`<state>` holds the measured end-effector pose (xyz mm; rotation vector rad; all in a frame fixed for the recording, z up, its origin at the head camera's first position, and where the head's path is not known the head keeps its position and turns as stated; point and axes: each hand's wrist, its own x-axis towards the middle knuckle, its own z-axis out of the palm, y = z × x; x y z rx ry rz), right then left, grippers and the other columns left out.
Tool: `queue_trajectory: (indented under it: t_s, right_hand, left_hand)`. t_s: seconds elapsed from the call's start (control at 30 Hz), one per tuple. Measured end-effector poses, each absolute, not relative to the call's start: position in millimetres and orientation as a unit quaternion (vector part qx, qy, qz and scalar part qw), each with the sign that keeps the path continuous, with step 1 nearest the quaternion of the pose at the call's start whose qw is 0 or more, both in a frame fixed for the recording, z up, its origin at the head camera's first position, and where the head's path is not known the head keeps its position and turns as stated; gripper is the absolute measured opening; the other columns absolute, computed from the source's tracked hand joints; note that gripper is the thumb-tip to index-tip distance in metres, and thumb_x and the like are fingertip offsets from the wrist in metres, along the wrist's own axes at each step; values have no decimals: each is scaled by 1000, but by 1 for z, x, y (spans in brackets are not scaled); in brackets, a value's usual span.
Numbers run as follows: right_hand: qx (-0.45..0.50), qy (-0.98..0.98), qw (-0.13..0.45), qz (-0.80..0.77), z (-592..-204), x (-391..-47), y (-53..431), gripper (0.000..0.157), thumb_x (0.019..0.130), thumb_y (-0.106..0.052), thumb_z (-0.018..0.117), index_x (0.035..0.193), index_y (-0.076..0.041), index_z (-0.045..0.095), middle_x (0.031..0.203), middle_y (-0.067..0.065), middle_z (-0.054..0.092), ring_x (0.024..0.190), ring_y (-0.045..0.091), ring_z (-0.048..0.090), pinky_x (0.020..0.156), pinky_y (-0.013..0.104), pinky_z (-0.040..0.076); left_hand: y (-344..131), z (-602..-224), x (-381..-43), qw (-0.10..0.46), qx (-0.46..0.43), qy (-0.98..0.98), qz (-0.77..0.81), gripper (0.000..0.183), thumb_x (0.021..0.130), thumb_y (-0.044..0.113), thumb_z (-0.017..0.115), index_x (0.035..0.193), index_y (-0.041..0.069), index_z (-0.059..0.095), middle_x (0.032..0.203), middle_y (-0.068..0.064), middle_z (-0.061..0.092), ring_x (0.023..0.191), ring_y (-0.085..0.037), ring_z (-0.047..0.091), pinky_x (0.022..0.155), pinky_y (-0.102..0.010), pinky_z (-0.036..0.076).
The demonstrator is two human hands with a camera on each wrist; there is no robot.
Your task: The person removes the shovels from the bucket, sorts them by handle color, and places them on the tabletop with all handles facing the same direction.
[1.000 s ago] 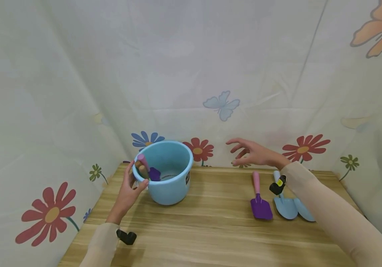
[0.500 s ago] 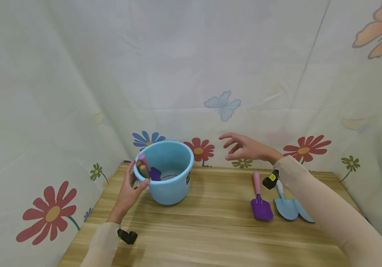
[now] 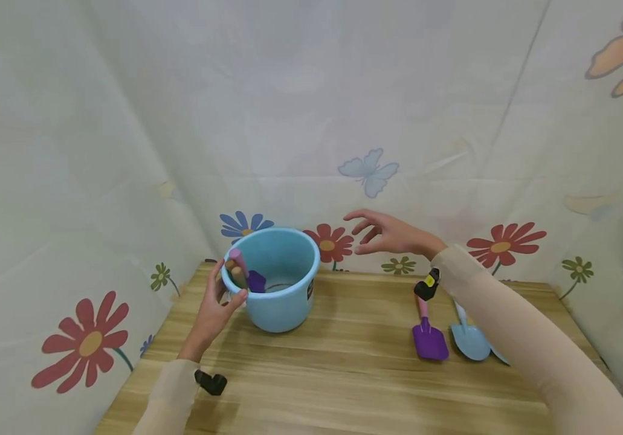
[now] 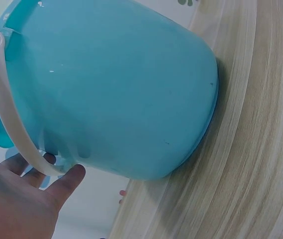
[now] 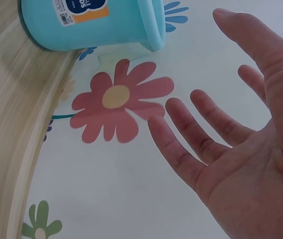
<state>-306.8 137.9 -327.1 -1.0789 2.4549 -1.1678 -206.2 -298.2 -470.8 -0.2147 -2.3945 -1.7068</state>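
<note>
A light blue bucket (image 3: 280, 313) stands upright on the left of the table. My left hand (image 3: 212, 317) holds its left side at the rim, thumb and fingers spread around it; the bucket's white carry handle (image 4: 11, 109) hangs by that hand in the left wrist view. Inside lean a pink handle (image 3: 238, 260), tan and brown handles (image 3: 239, 278) and a purple blade (image 3: 257, 281). With nothing in it, my right hand (image 3: 387, 234) hovers above the table's back edge, right of the bucket. In the right wrist view its fingers (image 5: 178, 154) are spread and slightly bent.
A purple toy shovel (image 3: 429, 342) with a pink handle lies on the wooden table (image 3: 333, 374), below my right forearm. Beside it is a light blue shovel (image 3: 471, 342); another light blue blade (image 3: 498, 355) is mostly behind the sleeve. A flower-printed curtain (image 3: 289, 109) closes off the back and sides.
My right hand has moved left and slightly up toward the bucket, its forearm now covering part of the pink shovel handle. The left hand keeps its place on the bucket.
</note>
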Motion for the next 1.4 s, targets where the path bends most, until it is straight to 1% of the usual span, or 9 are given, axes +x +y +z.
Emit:
queue_trajectory:
  t_s: [0.1, 0.27, 0.43, 0.7, 0.83, 1.03, 1.2, 1.3, 1.4]
  right_hand:
    - [-373, 829, 111, -402, -323, -308, 131, 71, 92, -22, 80, 153, -27, 43, 140, 14, 57, 114, 34, 66, 90, 46, 58]
    - [-375, 827, 115, -402, -317, -309, 119, 73, 91, -22, 81, 153, -28, 42, 139, 14, 57, 114, 34, 66, 90, 49, 57]
    - [-375, 826, 121, -403, -314, -314, 108, 72, 91, -23, 81, 152, -27, 43, 135, 13, 59, 113, 34, 66, 90, 48, 57]
    - [-392, 823, 121, -392, -308, -319, 91, 69, 92, -22, 80, 151, -24, 44, 139, 16, 57, 117, 37, 64, 90, 50, 57]
    - [-398, 824, 123, -384, -304, -321, 81, 69, 92, -24, 80, 151, -27, 45, 138, 15, 59, 116, 36, 65, 90, 50, 57]
    - [-403, 824, 124, -378, -300, -321, 61, 71, 90, -26, 82, 150, -28, 45, 137, 10, 59, 116, 33, 65, 92, 49, 56]
    - [-413, 815, 128, -385, -297, -322, 45, 74, 89, -27, 81, 152, -24, 43, 138, 14, 59, 114, 35, 66, 91, 47, 57]
    - [-411, 815, 132, -386, -297, -324, 38, 75, 89, -29, 82, 152, -26, 42, 138, 13, 60, 113, 32, 68, 89, 46, 58]
    - [-407, 817, 132, -386, -297, -325, 32, 75, 89, -31, 82, 152, -28, 42, 138, 12, 59, 112, 29, 68, 87, 45, 59]
  left_hand:
    - [-298, -471, -207, 101, -78, -807, -576, 92, 98, 33, 69, 165, 37, 5, 169, -19, 17, 154, -41, 19, 109, -75, 26]
    - [-298, -471, -209, 102, -89, -796, -590, 92, 98, 29, 69, 165, 32, 6, 168, -20, 18, 154, -41, 19, 109, -76, 25]
    - [-298, -472, -209, 101, -84, -798, -588, 92, 99, 31, 70, 165, 34, 7, 168, -20, 18, 154, -42, 18, 109, -76, 25]
    - [-299, -473, -208, 99, -79, -798, -589, 91, 98, 32, 70, 164, 37, 8, 168, -21, 17, 154, -42, 18, 110, -75, 25]
    - [-298, -473, -208, 99, -81, -799, -587, 91, 98, 32, 70, 164, 38, 8, 168, -20, 18, 154, -42, 19, 110, -75, 24]
    - [-299, -473, -208, 102, -79, -799, -587, 91, 98, 33, 70, 164, 37, 8, 168, -19, 19, 154, -42, 19, 109, -76, 24]
    - [-299, -473, -208, 106, -77, -798, -588, 91, 98, 32, 70, 164, 36, 9, 168, -19, 19, 153, -42, 20, 109, -76, 25]
    - [-299, -473, -208, 104, -79, -800, -586, 91, 98, 32, 70, 164, 37, 8, 168, -18, 19, 153, -41, 20, 109, -75, 26]
    - [-299, -473, -208, 103, -80, -800, -586, 92, 98, 33, 70, 165, 34, 7, 169, -17, 19, 154, -40, 20, 109, -75, 26]
